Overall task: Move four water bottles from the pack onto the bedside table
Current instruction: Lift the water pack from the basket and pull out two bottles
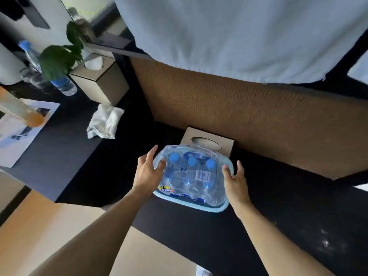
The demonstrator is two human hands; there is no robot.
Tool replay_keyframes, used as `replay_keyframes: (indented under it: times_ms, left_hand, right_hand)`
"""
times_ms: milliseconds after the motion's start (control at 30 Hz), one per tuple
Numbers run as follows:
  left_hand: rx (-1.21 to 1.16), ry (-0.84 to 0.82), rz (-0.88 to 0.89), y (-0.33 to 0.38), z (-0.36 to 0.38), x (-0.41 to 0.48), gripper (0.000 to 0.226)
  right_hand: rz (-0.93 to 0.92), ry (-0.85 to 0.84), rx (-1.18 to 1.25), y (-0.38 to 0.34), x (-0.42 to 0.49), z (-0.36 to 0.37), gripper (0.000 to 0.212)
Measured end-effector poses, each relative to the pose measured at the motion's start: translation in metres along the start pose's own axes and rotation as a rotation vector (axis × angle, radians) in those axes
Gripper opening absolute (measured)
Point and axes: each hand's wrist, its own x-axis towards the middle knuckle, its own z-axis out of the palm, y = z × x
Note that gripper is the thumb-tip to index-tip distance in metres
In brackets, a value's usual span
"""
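A shrink-wrapped pack of water bottles [191, 176] with blue caps sits in a light-blue tub [191, 207] on the dark floor beside the bed. My left hand [148, 171] is at the pack's left side, fingers spread and touching the plastic wrap. At the tub's right rim is my right hand [235, 176], fingers apart, holding nothing. The dark bedside table [59, 124] lies to the left. On it stand two clear water bottles [65, 85], one partly hidden by a plant.
On the bedside table are a green plant [59, 58], a tan tissue box [101, 82], a crumpled white cloth [104, 121], a printed sheet [20, 132] and an orange-tinted bottle [22, 112]. A tan cardboard box [207, 140] stands behind the pack. The bed [239, 36] fills the top.
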Motion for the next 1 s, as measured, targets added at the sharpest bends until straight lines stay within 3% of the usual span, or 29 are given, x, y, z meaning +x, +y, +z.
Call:
replay_keyframes:
  times_ms: [133, 233, 433, 700, 833, 1000]
  left_hand:
    - [-0.008, -0.067, -0.014, -0.009, 0.03, 0.014, 0.062]
    - [-0.003, 0.032, 0.016, -0.02, 0.041, 0.014, 0.057]
    - [-0.091, 0.102, 0.077, -0.021, 0.047, 0.014, 0.03]
    - [-0.029, 0.101, 0.083, -0.01, 0.039, 0.012, 0.008]
    - [-0.04, 0.148, 0.115, 0.0, 0.037, 0.009, 0.027]
    - [-0.011, 0.324, 0.264, 0.043, 0.02, -0.034, 0.013]
  right_hand:
    - [-0.084, 0.032, 0.032, 0.02, 0.021, 0.024, 0.071]
    - [-0.057, 0.059, 0.1, 0.048, 0.035, 0.04, 0.078]
    - [-0.06, 0.15, 0.234, 0.037, 0.029, 0.045, 0.036]
    - [0.002, 0.19, 0.193, 0.017, 0.019, 0.042, 0.038]
    - [-0.022, 0.193, 0.239, 0.002, 0.019, 0.032, 0.034]
    - [-0.098, 0.213, 0.37, -0.008, 0.002, 0.004, 0.029]
